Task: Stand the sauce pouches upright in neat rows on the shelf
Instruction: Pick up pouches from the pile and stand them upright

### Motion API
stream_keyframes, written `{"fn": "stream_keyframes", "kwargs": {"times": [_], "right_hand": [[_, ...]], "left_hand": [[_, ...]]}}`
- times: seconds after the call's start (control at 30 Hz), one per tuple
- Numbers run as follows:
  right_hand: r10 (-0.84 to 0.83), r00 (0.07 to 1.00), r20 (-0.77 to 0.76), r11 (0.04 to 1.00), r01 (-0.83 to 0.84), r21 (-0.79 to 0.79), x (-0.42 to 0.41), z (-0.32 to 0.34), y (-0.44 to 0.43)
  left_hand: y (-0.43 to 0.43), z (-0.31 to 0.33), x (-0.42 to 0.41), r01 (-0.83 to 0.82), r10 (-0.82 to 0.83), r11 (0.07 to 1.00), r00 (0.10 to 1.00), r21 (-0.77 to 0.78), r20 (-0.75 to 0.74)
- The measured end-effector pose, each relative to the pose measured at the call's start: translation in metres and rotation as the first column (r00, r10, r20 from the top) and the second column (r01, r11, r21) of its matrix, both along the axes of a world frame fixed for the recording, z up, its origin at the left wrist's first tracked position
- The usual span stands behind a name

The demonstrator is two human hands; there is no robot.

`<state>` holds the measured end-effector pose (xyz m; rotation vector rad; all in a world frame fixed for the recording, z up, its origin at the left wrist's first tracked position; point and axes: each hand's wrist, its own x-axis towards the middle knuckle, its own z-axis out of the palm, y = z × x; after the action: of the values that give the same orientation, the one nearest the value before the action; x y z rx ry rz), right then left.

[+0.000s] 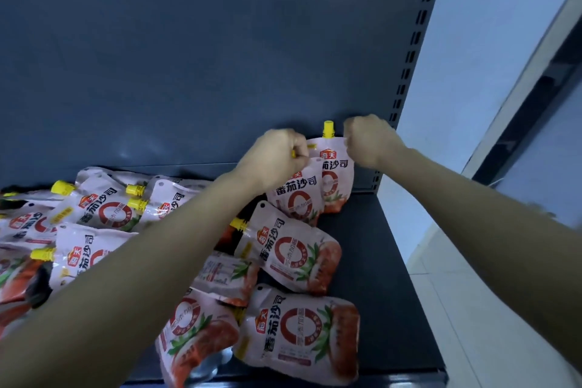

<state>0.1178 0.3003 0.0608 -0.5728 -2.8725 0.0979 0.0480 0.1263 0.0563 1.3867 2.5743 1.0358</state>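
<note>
Loose heap, left end of shelf: a jumble of sauce pouches (94, 208) lies flat and overlapping along the left half, yellow caps pointing every way. None is upright, so most of the job is not yet done, and the pile could slide into any row built beside it.
Left hand: the left hand (277, 157) is curled into a fist, pinching the top of the front upright pouch (296, 198) near its spout, which is mostly hidden under the fingers.
Front upright pouch: it stands just ahead of the one behind and leans a touch. Let go too soon and I reckon it tips forward onto the flat ones below.
Back upright pouch: the back pouch (335, 179) stands near the back right corner of the shelf, close to the back panel (189, 57), its yellow cap (328, 129) showing between the two hands.
Right hand: the right hand (367, 142) is clenched at the top right corner of that back pouch. It looks like a grip on the edge, though the fingertips are turned away and I cannot tell for certain.
Flat pouches, front edge: two large pouches (299, 331) lie at the front edge, one just past the lip. A brush from a forearm could push it off.
Right end of shelf: bare shelf (378, 246) runs to the right edge, and a soft pouch could flop into it.
</note>
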Motion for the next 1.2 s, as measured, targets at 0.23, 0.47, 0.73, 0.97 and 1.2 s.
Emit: {"fn": "stream_keyframes", "kwargs": {"times": [0.23, 0.47, 0.73, 0.97, 1.2], "right_hand": [[0.004, 0.999, 0.045, 0.966, 0.008, -0.26, 0.007, 0.0, 0.009], [-0.028, 1.0, 0.015, 0.91, 0.031, -0.414, 0.012, -0.003, 0.006], [-0.037, 0.999, -0.003, 0.929, 0.033, -0.369, 0.02, -0.001, 0.006], [-0.028, 0.999, -0.032, 0.979, 0.021, -0.203, 0.034, 0.007, 0.009], [0.057, 0.984, -0.166, 0.997, -0.064, -0.036, 0.051, 0.014, -0.001]], "left_hand": [[-0.004, -0.004, -0.001, 0.011, -0.008, 0.992, 1.0, -0.126, 0.025], [-0.015, -0.014, -0.008, -0.105, 0.119, 0.99, 0.982, -0.096, 0.145], [0.007, -0.016, 0.017, -0.19, 0.195, 0.981, 0.96, -0.047, 0.2], [0.021, -0.019, 0.03, -0.176, 0.176, 0.984, 0.964, -0.021, 0.199], [0.007, -0.01, 0.04, -0.136, 0.127, 0.99, 0.968, 0.024, 0.214]]}}
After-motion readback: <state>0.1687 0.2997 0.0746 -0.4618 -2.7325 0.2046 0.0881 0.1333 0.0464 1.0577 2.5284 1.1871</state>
